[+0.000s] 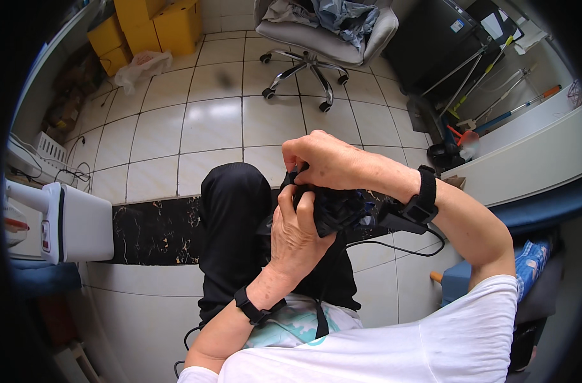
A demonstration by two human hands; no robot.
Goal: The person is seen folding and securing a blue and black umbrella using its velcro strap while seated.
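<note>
Both hands meet over my lap on a bunched piece of black material (pixel 336 210), perhaps a plastic bag or thin fabric. My left hand (pixel 296 230) grips its near left side, with the fingers bent over it. My right hand (pixel 322 160) comes in from the right, above the left one, and pinches a dark upper edge between thumb and fingers. Most of the black material lies under the right wrist, with small blue and whitish bits showing at its right side. What is inside it cannot be seen. Each wrist wears a black strap.
A grey swivel chair (pixel 326 36) with clothes stands ahead on the tiled floor. Yellow boxes (pixel 178 28) and a plastic bag (pixel 142 67) are at upper left. A white bin-like container (pixel 87 222) stands left. Mops and a white drawer front (pixel 525 158) are at right. A black cable (pixel 405 245) hangs near my right forearm.
</note>
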